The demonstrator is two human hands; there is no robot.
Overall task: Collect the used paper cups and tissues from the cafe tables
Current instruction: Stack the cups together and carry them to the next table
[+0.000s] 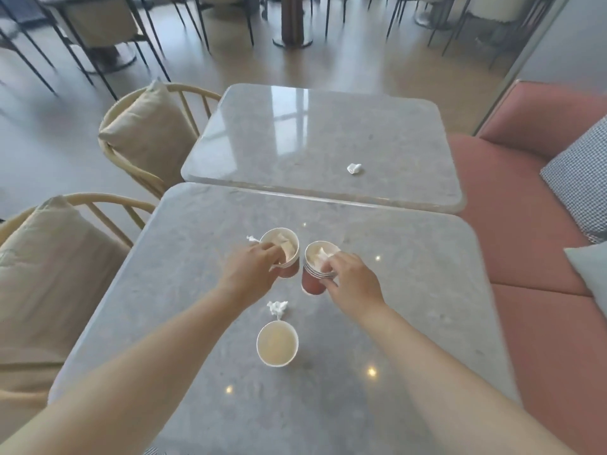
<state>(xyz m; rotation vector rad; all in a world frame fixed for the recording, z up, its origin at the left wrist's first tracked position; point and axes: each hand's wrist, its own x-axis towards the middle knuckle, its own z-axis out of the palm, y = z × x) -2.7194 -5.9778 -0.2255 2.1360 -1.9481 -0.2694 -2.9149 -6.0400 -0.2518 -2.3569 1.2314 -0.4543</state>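
Over the near grey table (410,290), my left hand (253,270) grips a pink paper cup (289,257) with crumpled tissue inside it. My right hand (353,284) holds a stack of pink paper cups (312,277), also with tissue in the top one. The two cups are side by side, a small gap apart. A small tissue scrap (252,238) lies just left of the left cup. Closer to me stands a single paper cup (277,343), upright, with a crumpled tissue (277,308) on the table right behind it. Another crumpled tissue (354,168) lies on the far table (295,142).
Two wooden chairs with beige cushions (151,133) (49,274) stand along the tables' left side. A pink bench sofa (525,224) with a checked pillow (581,178) runs along the right. More chairs and a table pedestal (293,21) stand further back.
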